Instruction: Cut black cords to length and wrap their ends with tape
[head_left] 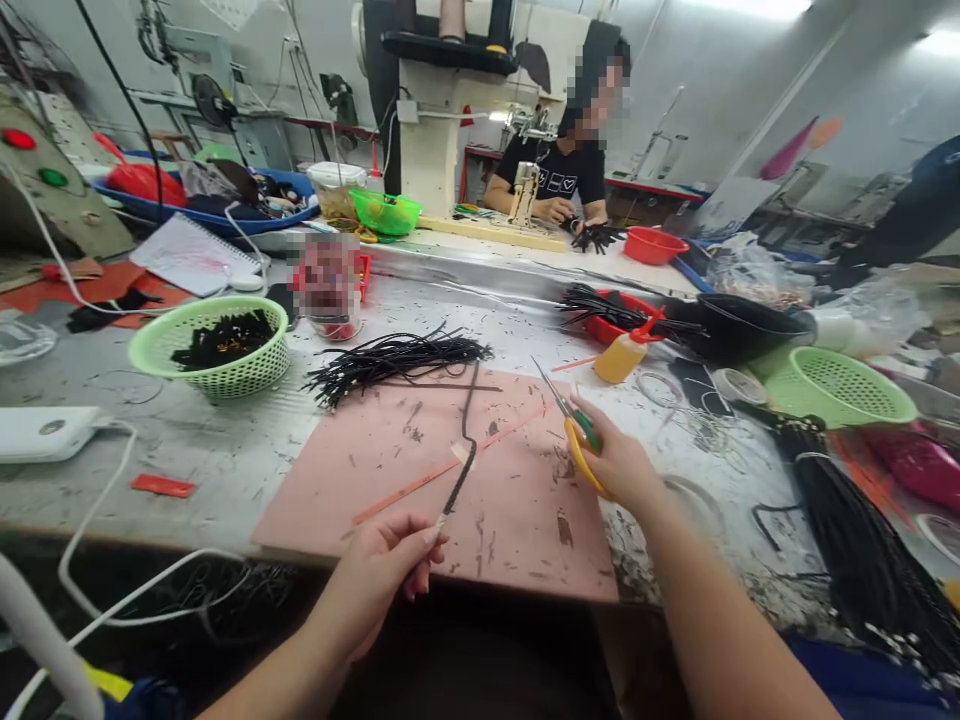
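My left hand (401, 550) pinches the near end of a thin black cord (466, 440), which runs away from me over a pink mat (322, 490). In my right hand (622, 455) is a pair of scissors (581, 435) with yellow and green handles, its blades pointing away to the upper left above the mat's right side. A red strip (409, 488) like a ruler lies slantwise under the cord. Behind the mat rests a bundle of black cords (397, 362). Dark scraps are strewn over the mat.
Left stand a green basket (281, 345) of black pieces and a white power bank (45, 435) with a cable. Right are a glue bottle (621, 360), a green basket (847, 390) and a thick black cord bundle (847, 540). A co-worker (551, 175) sits behind a sewing machine (435, 140).
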